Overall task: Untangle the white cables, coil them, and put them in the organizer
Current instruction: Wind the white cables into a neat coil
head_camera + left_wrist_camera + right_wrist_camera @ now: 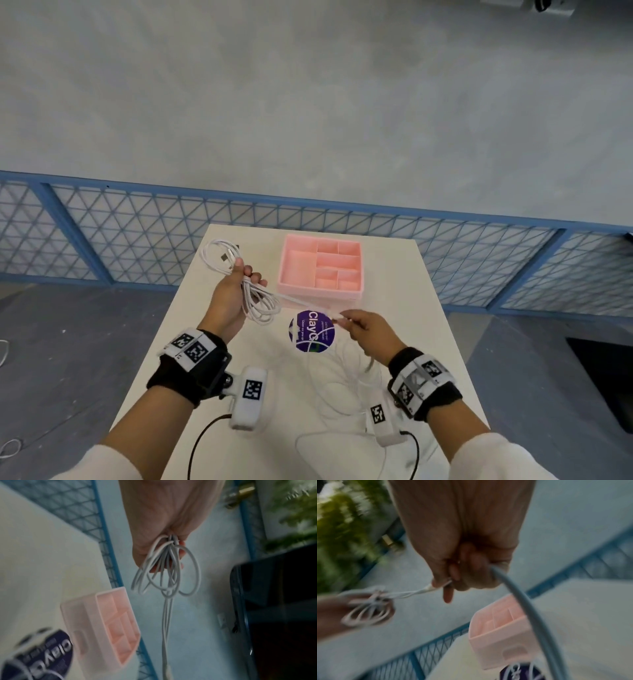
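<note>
My left hand (244, 275) grips a coiled white cable (262, 303) above the table's left side; its loops stick out above and below the fist, as the left wrist view shows at the coil (165, 573). A straight strand (301, 301) runs from that coil to my right hand (342, 318), which pinches the cable near its end (428, 588). A second white cable (342, 387) lies loose on the table under my right wrist. The pink organizer (320, 269), with several empty compartments, stands just beyond both hands.
The white table (431, 308) carries a round purple sticker (311, 330) between my hands. A blue mesh fence (137, 236) runs behind the table's far edge. A dark object (603, 377) sits on the floor to the right.
</note>
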Tool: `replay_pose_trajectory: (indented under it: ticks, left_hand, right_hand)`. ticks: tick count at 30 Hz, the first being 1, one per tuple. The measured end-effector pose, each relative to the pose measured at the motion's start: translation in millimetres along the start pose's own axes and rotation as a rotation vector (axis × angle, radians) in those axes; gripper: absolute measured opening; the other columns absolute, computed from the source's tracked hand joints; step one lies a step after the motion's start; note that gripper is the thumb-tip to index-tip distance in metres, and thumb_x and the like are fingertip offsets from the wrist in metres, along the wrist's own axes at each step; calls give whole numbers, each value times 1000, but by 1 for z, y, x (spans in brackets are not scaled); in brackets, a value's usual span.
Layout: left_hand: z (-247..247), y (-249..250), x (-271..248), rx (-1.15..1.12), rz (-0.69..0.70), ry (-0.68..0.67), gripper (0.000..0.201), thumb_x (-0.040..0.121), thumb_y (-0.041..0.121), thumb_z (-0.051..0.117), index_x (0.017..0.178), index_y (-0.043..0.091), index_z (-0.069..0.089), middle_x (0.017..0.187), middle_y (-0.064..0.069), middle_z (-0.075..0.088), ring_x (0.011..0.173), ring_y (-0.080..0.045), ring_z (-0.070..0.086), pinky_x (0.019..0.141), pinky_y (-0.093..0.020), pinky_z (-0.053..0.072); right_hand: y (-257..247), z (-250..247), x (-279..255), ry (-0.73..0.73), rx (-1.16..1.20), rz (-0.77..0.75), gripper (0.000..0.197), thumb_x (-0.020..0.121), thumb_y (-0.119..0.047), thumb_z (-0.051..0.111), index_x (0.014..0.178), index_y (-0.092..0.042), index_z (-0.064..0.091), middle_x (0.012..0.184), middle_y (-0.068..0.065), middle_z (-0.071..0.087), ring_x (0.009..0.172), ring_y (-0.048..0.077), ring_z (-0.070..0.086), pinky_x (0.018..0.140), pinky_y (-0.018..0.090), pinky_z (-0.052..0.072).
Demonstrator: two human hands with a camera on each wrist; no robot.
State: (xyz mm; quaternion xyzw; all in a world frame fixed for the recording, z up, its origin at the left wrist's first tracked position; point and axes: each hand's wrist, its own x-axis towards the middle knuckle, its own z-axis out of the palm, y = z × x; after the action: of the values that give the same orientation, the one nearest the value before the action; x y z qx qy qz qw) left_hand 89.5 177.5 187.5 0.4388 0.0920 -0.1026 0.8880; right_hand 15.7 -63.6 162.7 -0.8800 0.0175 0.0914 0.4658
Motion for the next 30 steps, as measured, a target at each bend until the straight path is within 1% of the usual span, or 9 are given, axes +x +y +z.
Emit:
replay_pose_trajectory:
  ticks: [3,7,13,17,21,23,25,28,30]
  left_hand:
    - [3,-12,1,208,92,31,40,104,31,33,69,15,43,44,9,50,46,-6,54,59,-21,43]
    - [13,-28,-8,452,127,-18,37,104,26,32,71,14,43,59,0,45,52,-4,52,57,-14,44]
    - [37,-48,-37,443,-70,-223,31,100,31,38,80,13,54,74,-3,53,68,-10,51,68,-23,44]
    - [48,-41,-42,522,-20,-250,38,101,38,35,96,9,59,93,-15,61,87,-19,60,84,-29,49]
    - [52,-41,-48,669,27,-245,44,94,52,38,91,20,68,100,-5,72,92,-10,67,94,-31,50]
    - [53,-41,-52,659,-9,-254,53,92,57,37,84,15,68,79,-1,73,73,-7,69,74,-19,54]
    - [52,-41,-57,617,-79,-275,61,85,64,38,69,9,58,51,-2,54,45,-10,52,48,-15,42]
    - [46,-44,-59,408,-218,-355,60,62,72,62,66,13,63,45,2,37,39,-8,35,44,-19,35]
    - [43,-46,-56,296,-307,-439,48,49,61,85,56,19,63,46,7,33,37,-4,30,44,-19,36]
  right_hand:
    - [-17,13,-13,-177,-659,-114,33,94,-33,45,84,-9,65,70,5,56,68,18,46,52,25,29]
    - [-58,23,-32,-295,-894,-343,37,90,-30,46,67,-3,56,56,5,45,62,29,45,48,24,22]
    - [-102,17,-16,-194,-680,-520,22,87,-22,49,81,-8,65,85,12,67,75,29,59,62,34,44]
    - [-95,11,-7,-95,-472,-440,20,83,-23,47,80,-10,62,80,9,67,71,26,59,66,40,50]
    - [-89,16,-2,-56,-278,-365,25,74,-20,43,76,-8,64,71,6,68,64,19,59,62,35,49]
    - [-87,17,-4,-43,-192,-327,17,75,-14,49,70,-8,65,61,-1,64,57,8,56,59,24,45]
    - [-86,16,-6,-21,-81,-283,14,74,-6,56,65,-5,66,55,0,64,51,5,58,57,15,43]
    - [-81,12,-4,43,88,-199,13,66,-1,63,61,-13,64,43,-12,58,42,1,54,50,14,42]
    - [-77,9,-2,117,119,-170,26,64,0,67,66,-19,50,36,-13,51,36,3,45,46,20,40]
